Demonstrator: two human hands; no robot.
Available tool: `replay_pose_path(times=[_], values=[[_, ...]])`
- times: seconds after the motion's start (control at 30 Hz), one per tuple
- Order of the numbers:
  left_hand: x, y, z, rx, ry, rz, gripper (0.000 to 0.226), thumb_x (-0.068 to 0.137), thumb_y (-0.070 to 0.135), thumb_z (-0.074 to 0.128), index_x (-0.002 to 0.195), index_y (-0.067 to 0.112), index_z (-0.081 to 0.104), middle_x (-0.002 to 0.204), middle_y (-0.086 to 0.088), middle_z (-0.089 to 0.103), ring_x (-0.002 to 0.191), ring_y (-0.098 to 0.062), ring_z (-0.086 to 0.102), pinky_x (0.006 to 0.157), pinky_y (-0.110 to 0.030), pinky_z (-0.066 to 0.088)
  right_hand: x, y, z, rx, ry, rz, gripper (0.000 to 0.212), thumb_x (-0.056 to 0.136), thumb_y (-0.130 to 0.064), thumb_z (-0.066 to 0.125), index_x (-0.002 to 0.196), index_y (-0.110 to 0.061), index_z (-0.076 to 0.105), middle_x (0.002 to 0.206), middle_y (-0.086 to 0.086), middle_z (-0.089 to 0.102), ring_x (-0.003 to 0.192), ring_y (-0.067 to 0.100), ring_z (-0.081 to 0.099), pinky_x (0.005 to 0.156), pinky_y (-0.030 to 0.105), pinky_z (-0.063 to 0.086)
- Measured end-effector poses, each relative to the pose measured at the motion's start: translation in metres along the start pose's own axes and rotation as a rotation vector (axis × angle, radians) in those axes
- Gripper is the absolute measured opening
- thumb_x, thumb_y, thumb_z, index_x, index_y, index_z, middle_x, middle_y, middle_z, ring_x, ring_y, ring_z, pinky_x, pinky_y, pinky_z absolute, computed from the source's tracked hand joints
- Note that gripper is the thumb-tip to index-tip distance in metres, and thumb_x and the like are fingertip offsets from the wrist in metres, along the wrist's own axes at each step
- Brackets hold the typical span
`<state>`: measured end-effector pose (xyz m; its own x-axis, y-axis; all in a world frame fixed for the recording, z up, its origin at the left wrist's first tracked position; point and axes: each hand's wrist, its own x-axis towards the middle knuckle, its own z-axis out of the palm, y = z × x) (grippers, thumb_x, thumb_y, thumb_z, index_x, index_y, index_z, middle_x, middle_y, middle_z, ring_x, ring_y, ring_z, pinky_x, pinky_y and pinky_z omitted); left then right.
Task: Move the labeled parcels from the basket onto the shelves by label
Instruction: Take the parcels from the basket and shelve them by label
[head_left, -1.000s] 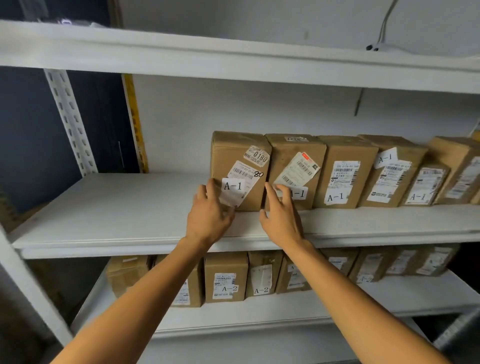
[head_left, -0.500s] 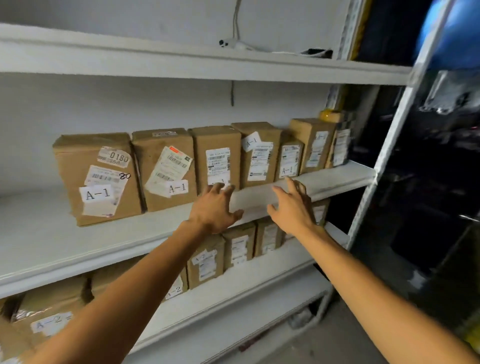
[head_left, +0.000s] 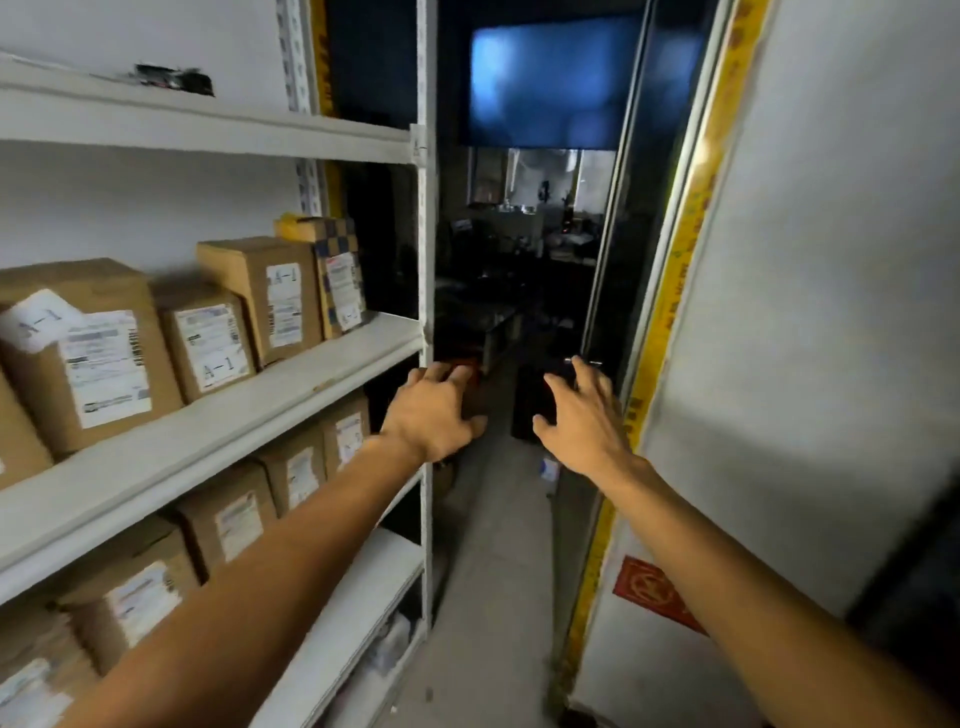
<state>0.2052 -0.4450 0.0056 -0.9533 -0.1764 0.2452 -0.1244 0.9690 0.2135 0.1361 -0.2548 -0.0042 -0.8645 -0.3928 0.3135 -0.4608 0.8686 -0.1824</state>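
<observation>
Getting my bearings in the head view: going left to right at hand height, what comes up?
A-1 parcels → shelf upright → left hand → right hand → yellow-taped edge → white panel.

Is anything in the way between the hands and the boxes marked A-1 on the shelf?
Nothing visible. Both hands are empty and held out past the shelf's end: the left hand in front of the white corner post, the right hand over the aisle. The A-1 boxes sit off to the left, with open air between.

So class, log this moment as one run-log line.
left hand: open, empty | right hand: open, empty | A-1 parcels: on shelf | basket: unseen
</observation>
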Motion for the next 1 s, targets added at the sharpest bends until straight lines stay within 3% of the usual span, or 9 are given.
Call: replay_pose_path(times=[0.27, 0.53, 0.63, 0.8, 1.0], values=[[0.069, 0.142, 0.079, -0.120, -0.174, 0.352, 0.076, 0.088, 0.049, 0.063, 0.151, 0.020, 0.031, 0.153, -0.011, 0.034, 0.138, -0.036, 0.031, 0.112, -0.048, 0.036, -0.049, 0.149, -0.012, -0.086, -0.001, 0.350, 0.063, 0.098, -0.045, 0.053, 0.152, -0.022, 0.033, 0.165, 0.011, 0.010, 0.150, 0.035, 0.011, 0.118, 0.049, 0.024], [0.079, 0.280, 0.159, -0.155, -0.341, 0.725, 0.078, 0.091, 0.049, 0.061, 0.154, 0.020, 0.027, 0.158, -0.013, 0.029, 0.143, -0.034, 0.028, 0.113, -0.043, 0.033, -0.136, 0.252, -0.017, -0.117, 0.055, 0.754, 0.062, 0.093, -0.041, 0.054, 0.148, -0.014, 0.043, 0.160, 0.018, 0.024, 0.144, 0.040, 0.028, 0.113, 0.047, 0.031], [0.066, 0.336, 0.183, -0.163, -0.416, 0.894, 0.077, 0.091, 0.048, 0.062, 0.154, 0.020, 0.028, 0.157, -0.013, 0.030, 0.141, -0.035, 0.030, 0.111, -0.043, 0.034, -0.184, 0.278, -0.020, -0.076, 0.082, 0.944, 0.059, 0.095, -0.032, 0.057, 0.149, -0.015, 0.041, 0.159, 0.015, 0.028, 0.145, 0.036, 0.027, 0.116, 0.046, 0.028], [0.019, 0.444, 0.212, -0.200, -0.498, 1.231, 0.070, 0.081, 0.042, 0.062, 0.143, 0.014, 0.046, 0.140, -0.014, 0.051, 0.126, -0.038, 0.049, 0.104, -0.042, 0.040, -0.275, 0.322, -0.034, -0.099, 0.046, 1.233, 0.068, 0.094, -0.041, 0.059, 0.153, -0.022, 0.029, 0.161, 0.011, 0.018, 0.145, 0.036, 0.021, 0.114, 0.051, 0.029], [-0.060, 0.573, 0.252, -0.149, -0.531, 1.522, 0.069, 0.089, 0.041, 0.063, 0.148, 0.015, 0.038, 0.145, -0.011, 0.045, 0.133, -0.034, 0.041, 0.110, -0.042, 0.036, -0.384, 0.371, -0.064, -0.157, 0.124, 1.540, 0.069, 0.095, -0.044, 0.057, 0.153, -0.021, 0.028, 0.158, 0.013, 0.022, 0.141, 0.039, 0.025, 0.112, 0.050, 0.032]])
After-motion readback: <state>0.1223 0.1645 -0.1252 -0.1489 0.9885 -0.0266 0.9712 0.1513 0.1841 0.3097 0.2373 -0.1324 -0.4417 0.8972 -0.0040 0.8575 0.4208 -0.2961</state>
